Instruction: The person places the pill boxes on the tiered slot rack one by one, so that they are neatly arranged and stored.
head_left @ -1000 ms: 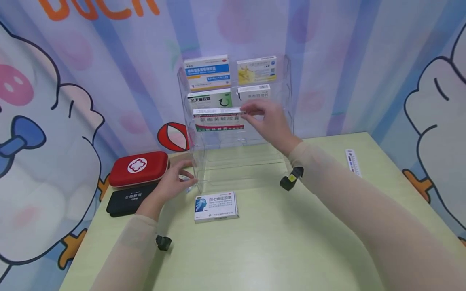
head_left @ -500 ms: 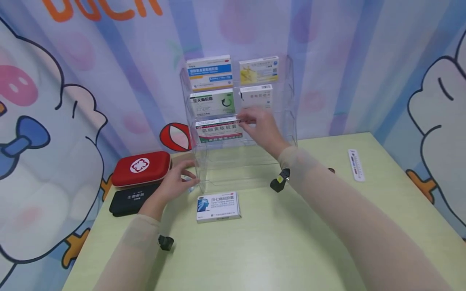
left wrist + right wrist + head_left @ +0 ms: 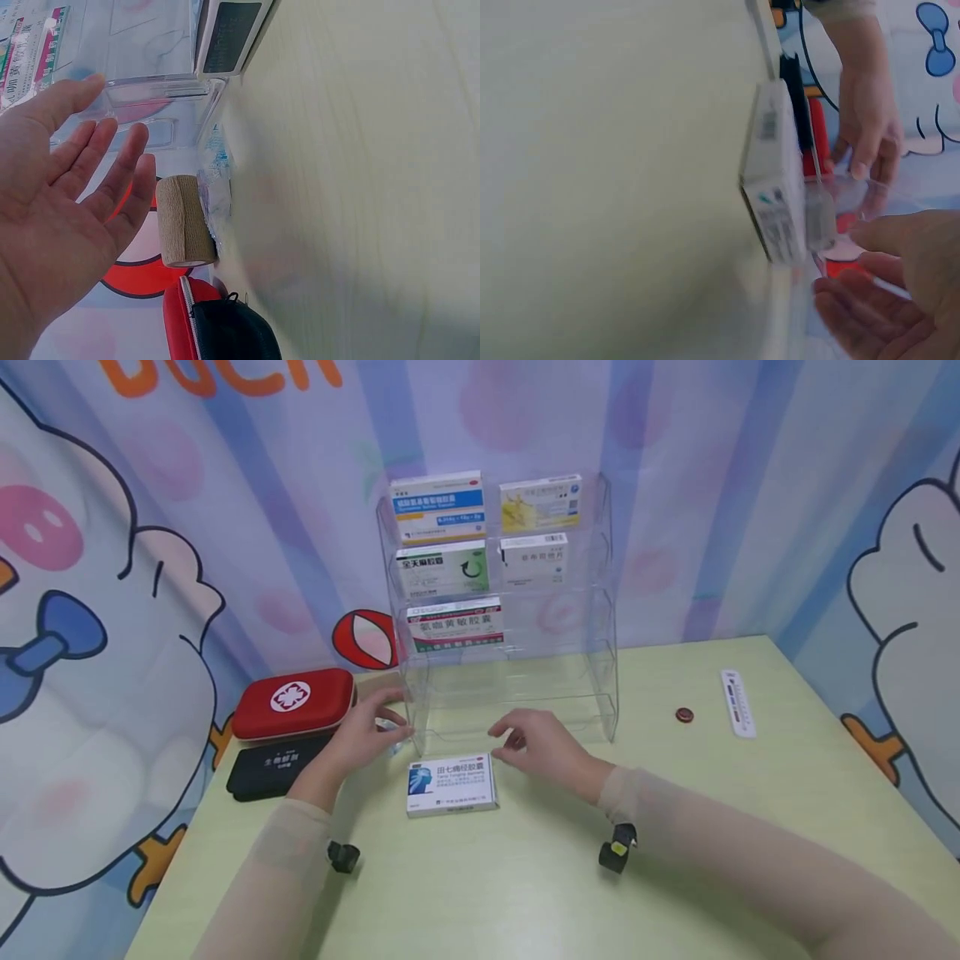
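A clear acrylic tiered rack stands at the back of the green table. Its upper tiers hold a blue-white box, a yellow box, a green-white box and a small white box. Below them sits a red-green box. My left hand touches the rack's front left corner, fingers straight. A white box with a blue head picture lies flat in front of the rack. My right hand hovers just right of it, fingers relaxed and holding nothing.
A red first-aid case and a black case lie left of the rack. A tan bandage roll lies by the rack's left corner. A white thermometer strip and a small red disc lie at the right.
My right hand has let go of the red-green box on the rack's third tier and come down to the table beside the flat white box. The left hand has stayed put.
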Available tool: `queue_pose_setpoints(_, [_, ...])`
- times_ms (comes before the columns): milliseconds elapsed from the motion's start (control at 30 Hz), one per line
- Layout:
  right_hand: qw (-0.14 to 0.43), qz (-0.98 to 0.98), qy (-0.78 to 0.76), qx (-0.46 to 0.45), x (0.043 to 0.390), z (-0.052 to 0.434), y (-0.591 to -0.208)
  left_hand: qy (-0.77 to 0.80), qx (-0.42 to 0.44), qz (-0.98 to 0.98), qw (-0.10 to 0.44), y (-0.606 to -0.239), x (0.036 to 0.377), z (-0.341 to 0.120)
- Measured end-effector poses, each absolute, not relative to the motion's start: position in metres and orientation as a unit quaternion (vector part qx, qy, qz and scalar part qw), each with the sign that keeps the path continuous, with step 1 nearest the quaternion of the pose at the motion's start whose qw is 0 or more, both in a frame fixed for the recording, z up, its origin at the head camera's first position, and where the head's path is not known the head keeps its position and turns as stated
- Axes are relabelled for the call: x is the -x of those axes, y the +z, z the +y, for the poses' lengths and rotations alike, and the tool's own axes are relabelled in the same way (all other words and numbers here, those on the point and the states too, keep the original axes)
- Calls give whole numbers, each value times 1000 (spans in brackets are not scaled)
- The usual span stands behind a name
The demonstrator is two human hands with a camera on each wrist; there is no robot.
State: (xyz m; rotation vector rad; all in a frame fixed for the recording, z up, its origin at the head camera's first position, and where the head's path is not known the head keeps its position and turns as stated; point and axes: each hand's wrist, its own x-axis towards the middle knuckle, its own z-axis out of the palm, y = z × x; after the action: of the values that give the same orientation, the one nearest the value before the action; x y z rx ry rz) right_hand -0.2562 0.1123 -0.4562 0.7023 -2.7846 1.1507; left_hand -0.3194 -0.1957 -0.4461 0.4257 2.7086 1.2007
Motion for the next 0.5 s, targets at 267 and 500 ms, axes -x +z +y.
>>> queue_pose_setpoints(267, [-36,-913,348,-212,237,97,-477,402,-140,902,73,-447,321,-197])
queue_pose_setpoints(500, [-58,-914,350,-196,237,95,-479,408,-141,899,77,-448,321,-197])
